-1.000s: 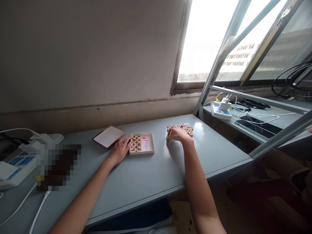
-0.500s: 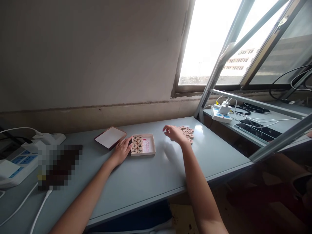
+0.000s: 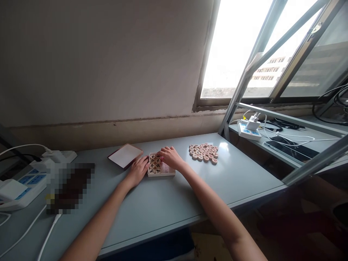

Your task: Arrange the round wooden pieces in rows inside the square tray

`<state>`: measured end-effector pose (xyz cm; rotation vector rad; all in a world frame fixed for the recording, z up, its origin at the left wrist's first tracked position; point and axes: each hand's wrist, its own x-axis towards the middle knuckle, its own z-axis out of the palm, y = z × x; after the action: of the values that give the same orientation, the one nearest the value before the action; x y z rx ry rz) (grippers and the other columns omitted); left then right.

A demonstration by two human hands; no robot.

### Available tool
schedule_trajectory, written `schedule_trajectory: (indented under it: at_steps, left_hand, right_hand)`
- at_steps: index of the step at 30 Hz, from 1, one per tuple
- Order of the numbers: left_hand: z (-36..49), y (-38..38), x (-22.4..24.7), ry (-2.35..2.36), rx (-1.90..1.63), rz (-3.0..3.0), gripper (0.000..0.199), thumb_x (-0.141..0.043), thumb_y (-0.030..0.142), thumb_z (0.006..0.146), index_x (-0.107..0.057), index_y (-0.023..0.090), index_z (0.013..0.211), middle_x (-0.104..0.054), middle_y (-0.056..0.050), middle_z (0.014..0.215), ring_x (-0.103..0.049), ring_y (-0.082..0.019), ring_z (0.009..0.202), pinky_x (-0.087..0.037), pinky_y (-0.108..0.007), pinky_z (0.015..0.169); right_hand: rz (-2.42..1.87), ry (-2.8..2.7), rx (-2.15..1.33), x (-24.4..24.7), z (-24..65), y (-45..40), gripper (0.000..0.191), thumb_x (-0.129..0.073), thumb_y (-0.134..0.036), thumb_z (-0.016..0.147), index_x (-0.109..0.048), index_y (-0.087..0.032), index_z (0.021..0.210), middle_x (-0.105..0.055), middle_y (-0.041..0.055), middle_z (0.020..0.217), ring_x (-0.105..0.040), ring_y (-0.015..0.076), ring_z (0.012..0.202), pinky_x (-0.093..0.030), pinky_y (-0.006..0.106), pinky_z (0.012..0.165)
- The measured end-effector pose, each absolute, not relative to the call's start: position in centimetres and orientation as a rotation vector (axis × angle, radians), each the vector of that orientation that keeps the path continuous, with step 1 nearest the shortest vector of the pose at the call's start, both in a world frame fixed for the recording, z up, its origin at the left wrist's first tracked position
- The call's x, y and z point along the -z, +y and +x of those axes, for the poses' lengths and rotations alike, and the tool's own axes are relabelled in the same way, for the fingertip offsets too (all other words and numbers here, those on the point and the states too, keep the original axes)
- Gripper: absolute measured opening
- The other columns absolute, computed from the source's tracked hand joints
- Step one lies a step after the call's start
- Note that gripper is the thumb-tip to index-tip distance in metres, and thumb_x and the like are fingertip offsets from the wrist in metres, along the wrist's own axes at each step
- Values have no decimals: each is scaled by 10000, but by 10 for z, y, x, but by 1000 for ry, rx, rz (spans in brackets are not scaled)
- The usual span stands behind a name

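A shallow square box [image 3: 162,174] stands on the desk with its top off. Round wooden Chinese chess pieces [image 3: 152,165] with dark characters fill two columns on its left side; a pink-and-white printed bottom shows on the right. My left hand [image 3: 137,171] lies flat, fingers stretched, against the box's left edge and beside the lid. My right hand [image 3: 170,158] reaches over the box's far right part, its fingers bent down and together inside it; whatever they hold is hidden. The lid [image 3: 125,156] lies inside-up at the back left.
Several loose Chinese chess pieces [image 3: 203,151] with reddish marks lie grouped on the right of the grey desk [image 3: 163,203]. On the left are a power strip [image 3: 29,181], white cables and a pixelated dark object [image 3: 73,188]. A metal post [image 3: 239,90] rises at the right end.
My right hand has moved left from beside the loose pieces to over the box, uncovering the group. My left hand has stayed at the box's left edge. The view has shifted slightly.
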<state>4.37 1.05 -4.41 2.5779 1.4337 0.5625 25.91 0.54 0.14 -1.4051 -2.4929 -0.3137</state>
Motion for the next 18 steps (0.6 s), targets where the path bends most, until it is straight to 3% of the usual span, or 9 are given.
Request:
schedule_trajectory:
  at_steps: [5, 11, 18]
  left_hand:
    - [43, 10, 43, 1409, -538, 2574, 490, -208, 372, 952, -493, 170, 1296, -448, -90, 1399, -379, -236, 1292, -331, -434, 1054]
    - [42, 9, 42, 1399, -575, 2556, 495, -203, 383, 951, -498, 184, 1295, -459, -86, 1388, -389, -233, 1284, -341, -427, 1049]
    - [42, 9, 43, 1396, -597, 2547, 478, -223, 371, 949, -512, 195, 1287, -469, -86, 1380, -400, -240, 1275, -361, -434, 1034]
  right_hand:
    - [-1443, -2355, 130, 0, 267, 11, 210, -631, -352, 821, -631, -212, 977, -608, 56, 998, -503, 192, 967, -333, 284, 776]
    - [-1680, -2021, 33, -6, 307, 15, 223, -546, -425, 855, -621, -234, 942, -598, 46, 1004, -487, 200, 982, -332, 312, 792]
    - [-2143, -1715, 301, 5, 352, 18, 203, -470, -225, 844, -639, -179, 946, -565, 141, 1039, -437, 286, 1032, -307, 415, 840]
